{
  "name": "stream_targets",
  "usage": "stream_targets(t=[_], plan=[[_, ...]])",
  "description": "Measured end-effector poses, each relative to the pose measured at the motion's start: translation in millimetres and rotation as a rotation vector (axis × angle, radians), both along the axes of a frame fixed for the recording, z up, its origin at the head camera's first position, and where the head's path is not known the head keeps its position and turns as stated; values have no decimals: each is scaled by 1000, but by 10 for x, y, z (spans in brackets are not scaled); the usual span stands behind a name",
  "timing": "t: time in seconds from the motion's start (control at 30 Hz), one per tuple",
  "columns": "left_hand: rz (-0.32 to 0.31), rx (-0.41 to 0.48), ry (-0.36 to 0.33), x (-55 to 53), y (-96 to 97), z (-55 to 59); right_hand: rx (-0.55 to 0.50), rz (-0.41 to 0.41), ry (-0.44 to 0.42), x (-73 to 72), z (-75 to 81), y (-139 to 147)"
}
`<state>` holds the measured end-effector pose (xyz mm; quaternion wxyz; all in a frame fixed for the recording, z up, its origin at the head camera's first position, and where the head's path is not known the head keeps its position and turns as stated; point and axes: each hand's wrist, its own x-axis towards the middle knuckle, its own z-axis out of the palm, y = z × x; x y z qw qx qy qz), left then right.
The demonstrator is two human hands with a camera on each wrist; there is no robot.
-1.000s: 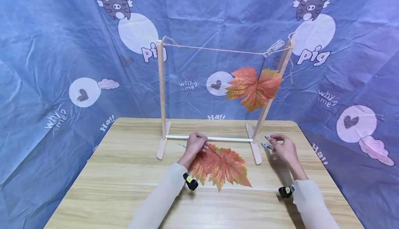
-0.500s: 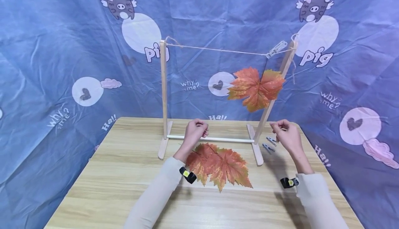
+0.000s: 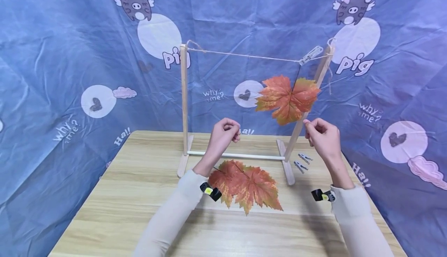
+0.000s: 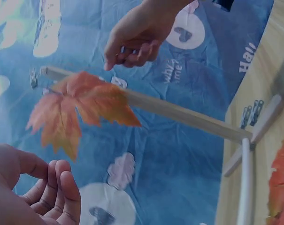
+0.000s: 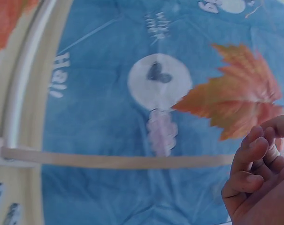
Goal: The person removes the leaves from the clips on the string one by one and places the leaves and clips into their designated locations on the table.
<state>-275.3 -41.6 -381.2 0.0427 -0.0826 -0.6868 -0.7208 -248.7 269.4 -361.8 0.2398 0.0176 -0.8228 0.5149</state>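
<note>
My left hand (image 3: pixel 223 134) is raised above the crossbar with its fingers loosely curled. In the left wrist view, nothing shows between the thumb and fingertips of that hand (image 4: pixel 45 190). Near the stand's right post, my right hand (image 3: pixel 325 136) is in the air, fingers bent and no object visible in them. An orange maple-like leaf (image 3: pixel 288 99) hangs by its stem from a pale clothespin (image 3: pixel 310 56) on the string (image 3: pixel 244 56). Two more overlapping leaves (image 3: pixel 255 185) lie on the table before the crossbar. Two small clothespins (image 3: pixel 301 166) rest beside the right foot.
The wooden stand has a left post (image 3: pixel 184 101), a right post (image 3: pixel 295 136) and a white crossbar (image 3: pixel 244 156) low between them. It stands on a wood-grain table (image 3: pixel 139 195). A blue printed cloth (image 3: pixel 223 16) surrounds the back and sides.
Both hands have risen from the table: the left from the leaf stems, the right from the clothespins, which stay lying there. The view has shifted slightly; the hanging leaf is as before.
</note>
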Motion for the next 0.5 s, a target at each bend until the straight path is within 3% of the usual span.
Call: stream_targets(t=[0.23,0.5], plan=[[-45,-13,70,55,31,232,30,44,75,-27,234,-143],[-60,-34,148,35,126,498,52,86,155,-80,536,-252]])
